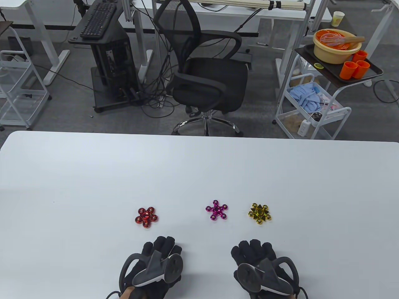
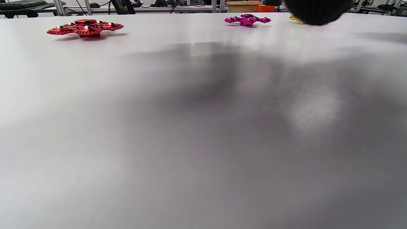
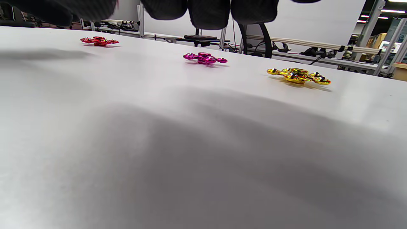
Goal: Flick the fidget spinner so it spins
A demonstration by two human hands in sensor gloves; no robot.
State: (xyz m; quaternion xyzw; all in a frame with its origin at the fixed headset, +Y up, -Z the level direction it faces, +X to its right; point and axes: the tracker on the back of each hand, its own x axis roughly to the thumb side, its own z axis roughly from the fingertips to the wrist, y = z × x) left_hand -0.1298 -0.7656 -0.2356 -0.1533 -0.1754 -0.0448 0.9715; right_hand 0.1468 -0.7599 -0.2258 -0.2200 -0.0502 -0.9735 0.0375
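Three metal fidget spinners lie flat in a row on the white table [image 1: 199, 168]: red [image 1: 146, 216] on the left, magenta [image 1: 216, 210] in the middle, gold [image 1: 259, 213] on the right. My left hand [image 1: 163, 244] is just in front of the red one and holds nothing. My right hand [image 1: 254, 247] is in front of the gap between magenta and gold and also holds nothing. Neither hand touches a spinner. The right wrist view shows the red [image 3: 99, 40], magenta [image 3: 205, 58] and gold [image 3: 298, 75] spinners under my hanging fingers [image 3: 208, 12]. In the left wrist view a dark finger [image 2: 318, 11] partly hides the gold spinner [image 2: 295, 18].
A black office chair [image 1: 205, 74] stands past the table's far edge. A cart [image 1: 311, 102] at the back right carries a bowl [image 1: 336, 46] and orange cups [image 1: 355, 67]. A black computer stand [image 1: 109, 53] is at the back left.
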